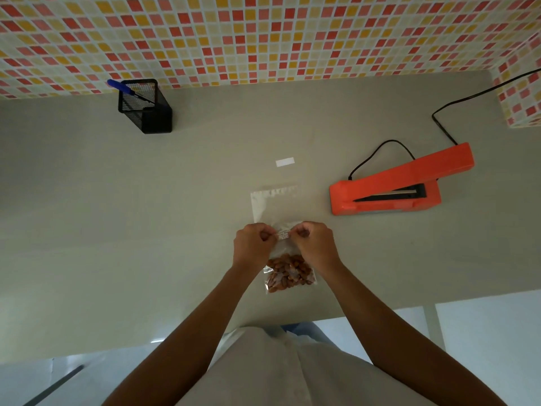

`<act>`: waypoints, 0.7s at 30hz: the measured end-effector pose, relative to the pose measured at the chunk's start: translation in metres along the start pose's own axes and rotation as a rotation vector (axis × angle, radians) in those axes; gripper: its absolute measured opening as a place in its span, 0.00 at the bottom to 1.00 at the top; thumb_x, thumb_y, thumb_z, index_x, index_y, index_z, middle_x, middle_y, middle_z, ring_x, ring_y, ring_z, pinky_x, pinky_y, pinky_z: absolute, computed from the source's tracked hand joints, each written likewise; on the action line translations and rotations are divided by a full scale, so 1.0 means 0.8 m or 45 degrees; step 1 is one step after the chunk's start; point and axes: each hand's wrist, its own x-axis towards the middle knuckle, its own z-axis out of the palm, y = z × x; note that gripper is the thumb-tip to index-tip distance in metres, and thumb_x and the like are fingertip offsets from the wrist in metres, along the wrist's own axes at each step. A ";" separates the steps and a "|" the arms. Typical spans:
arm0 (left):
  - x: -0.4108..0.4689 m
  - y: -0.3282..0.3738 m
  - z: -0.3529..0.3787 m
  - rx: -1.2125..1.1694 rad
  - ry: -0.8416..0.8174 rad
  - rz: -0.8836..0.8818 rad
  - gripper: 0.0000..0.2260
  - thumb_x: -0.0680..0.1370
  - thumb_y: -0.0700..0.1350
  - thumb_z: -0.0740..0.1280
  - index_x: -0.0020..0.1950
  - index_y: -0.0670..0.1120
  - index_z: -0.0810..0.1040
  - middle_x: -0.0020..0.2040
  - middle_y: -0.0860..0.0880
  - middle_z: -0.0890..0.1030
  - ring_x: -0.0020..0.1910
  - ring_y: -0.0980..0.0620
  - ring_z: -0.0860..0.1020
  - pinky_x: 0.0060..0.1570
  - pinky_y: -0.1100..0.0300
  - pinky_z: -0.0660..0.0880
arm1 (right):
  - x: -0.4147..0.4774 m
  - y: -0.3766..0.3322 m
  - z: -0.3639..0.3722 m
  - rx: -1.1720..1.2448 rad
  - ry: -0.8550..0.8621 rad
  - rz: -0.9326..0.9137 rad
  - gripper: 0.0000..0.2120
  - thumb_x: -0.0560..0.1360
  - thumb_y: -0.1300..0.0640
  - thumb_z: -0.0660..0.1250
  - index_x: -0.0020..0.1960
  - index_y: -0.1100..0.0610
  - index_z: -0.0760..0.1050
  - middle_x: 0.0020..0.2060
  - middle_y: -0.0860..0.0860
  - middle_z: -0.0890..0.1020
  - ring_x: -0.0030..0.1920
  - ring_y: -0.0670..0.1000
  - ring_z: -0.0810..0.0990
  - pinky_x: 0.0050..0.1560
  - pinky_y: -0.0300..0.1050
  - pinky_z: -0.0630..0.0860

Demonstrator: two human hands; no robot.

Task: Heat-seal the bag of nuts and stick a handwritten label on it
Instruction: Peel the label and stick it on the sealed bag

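Observation:
A clear plastic bag (pixel 273 205) lies flat in the middle of the grey table (pixel 117 230), brown nuts (pixel 288 272) gathered in its near end. Over the bag's middle, my left hand (pixel 253 244) and my right hand (pixel 314 243) each pinch one end of a small white label (pixel 283 235) with writing on it. Whether the label touches the bag I cannot tell. To the right sits the orange heat sealer (pixel 395 186) with its arm raised.
A small white paper strip (pixel 285 162) lies beyond the bag. A black mesh holder (pixel 146 108) with a blue pen (pixel 123 87) stands at the back left by the tiled wall. The sealer's black cable (pixel 439 121) runs back right. The table's near edge is just below the nuts.

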 end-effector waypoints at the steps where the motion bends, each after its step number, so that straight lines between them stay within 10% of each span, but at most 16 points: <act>1: 0.000 0.000 0.001 0.013 0.007 0.006 0.03 0.73 0.42 0.73 0.46 0.49 0.85 0.39 0.54 0.84 0.39 0.60 0.81 0.45 0.66 0.78 | 0.000 0.000 0.001 -0.003 0.008 -0.001 0.04 0.74 0.57 0.73 0.44 0.58 0.85 0.38 0.48 0.86 0.40 0.46 0.83 0.42 0.37 0.76; 21: 0.006 0.004 0.006 0.109 0.085 0.049 0.02 0.73 0.41 0.72 0.43 0.47 0.84 0.37 0.52 0.83 0.37 0.55 0.81 0.41 0.65 0.78 | 0.001 -0.006 0.010 -0.048 0.061 0.000 0.05 0.73 0.57 0.72 0.43 0.57 0.85 0.37 0.48 0.86 0.39 0.46 0.83 0.44 0.41 0.79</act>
